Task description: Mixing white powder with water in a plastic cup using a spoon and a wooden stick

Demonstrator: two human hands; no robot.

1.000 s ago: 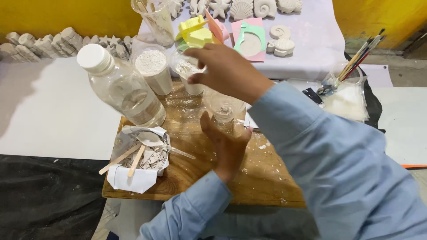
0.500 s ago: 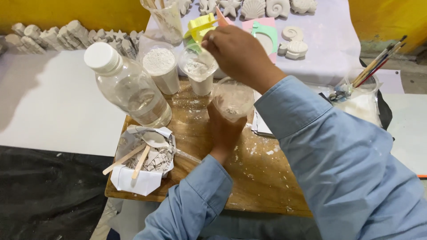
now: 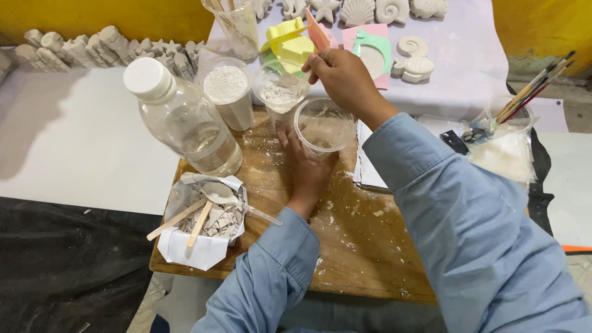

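Clear plastic cup [image 3: 325,125], smeared inside with white residue, stands on the wooden board [image 3: 345,246] near its far edge. The left hand [image 3: 306,161] wraps around the cup from the near side, fingers closed against its wall, steadying it upright. The right hand [image 3: 345,80] is raised beyond the cup rim, fingers pinched together on something small at the tips; what it is cannot be made out.

Just behind the held cup stands a second clear cup [image 3: 281,92] partly filled with white powder, and to its left a taller powder-filled cup [image 3: 229,95]. A clear plastic bottle [image 3: 182,120] with a white cap leans at the board's far left corner, holding a little clear liquid. At the near left corner of the board sits a paper-lined container [image 3: 206,222] of cracked white material, with two wooden sticks [image 3: 185,219] and a plastic spoon [image 3: 237,200] resting in it.

The board is dusted and spotted with white powder. It rests on the bench [image 3: 68,142], which is covered in white sheeting. Beyond the cups lie yellow, pink and green moulds [image 3: 308,46] and white cast shell shapes [image 3: 413,55]. A row of pale castings [image 3: 92,46] lines the far left. To the right, paintbrushes [image 3: 530,89] stand in a clear cup.
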